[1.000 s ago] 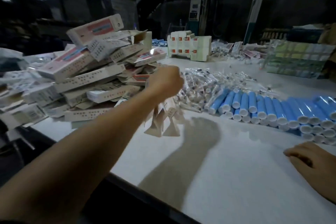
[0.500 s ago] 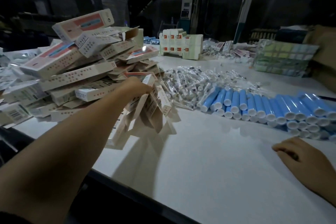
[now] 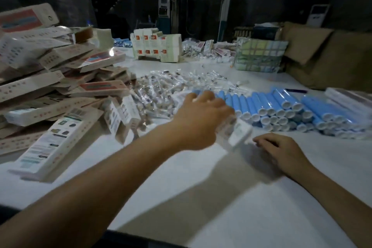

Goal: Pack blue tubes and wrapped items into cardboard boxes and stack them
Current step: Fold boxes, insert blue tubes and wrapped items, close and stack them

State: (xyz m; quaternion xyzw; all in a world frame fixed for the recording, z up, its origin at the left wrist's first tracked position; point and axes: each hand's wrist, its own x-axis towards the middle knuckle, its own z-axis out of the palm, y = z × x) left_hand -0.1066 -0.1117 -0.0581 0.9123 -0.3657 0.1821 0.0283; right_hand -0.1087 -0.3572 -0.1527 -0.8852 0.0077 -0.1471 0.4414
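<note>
My left hand (image 3: 203, 117) is over the middle of the white table (image 3: 201, 187), gripping a flat cardboard box (image 3: 239, 131) that juts out to its right, blurred. My right hand (image 3: 279, 147) rests palm down on the table just right of that box, fingers loosely curled and holding nothing. A row of blue tubes (image 3: 281, 104) with white caps lies behind both hands. Clear wrapped items (image 3: 171, 86) are heaped beyond my left hand. A tall untidy pile of flat cardboard boxes (image 3: 50, 70) fills the left side.
One box (image 3: 54, 143) lies flat at the foot of the pile near the table's left edge. A block of upright white cartons (image 3: 157, 46) stands at the back. A wrapped green bundle (image 3: 259, 56) and brown cardboard (image 3: 326, 56) sit at the back right.
My left hand has pulled away from the box pile and swung right toward my right hand, carrying one box. The view has turned right. My right hand has hardly moved.
</note>
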